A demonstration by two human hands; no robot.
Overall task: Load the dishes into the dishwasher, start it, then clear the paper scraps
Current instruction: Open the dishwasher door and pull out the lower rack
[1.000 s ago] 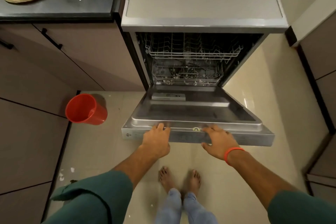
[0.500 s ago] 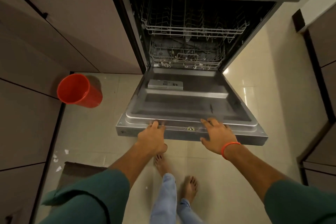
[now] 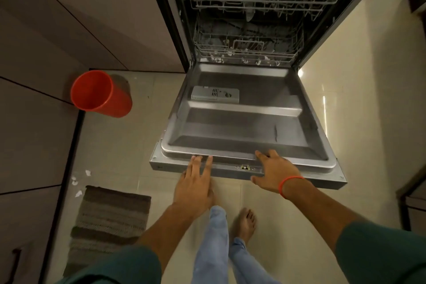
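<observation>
The dishwasher door (image 3: 244, 127) lies folded down flat over the tiled floor, both wire racks (image 3: 260, 0) pushed inside the tub. The left hand (image 3: 194, 185) rests straight fingers on the door's front edge; the right hand (image 3: 274, 172) lies spread beside the latch (image 3: 245, 167), gripping nothing. Paper scraps (image 3: 77, 183) lie between a striped mat (image 3: 108, 221) and a red bucket (image 3: 99, 93).

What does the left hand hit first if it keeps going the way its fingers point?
The left hand already touches the door edge; straight on, likely the raised inner lip, then the door's inner panel.
</observation>
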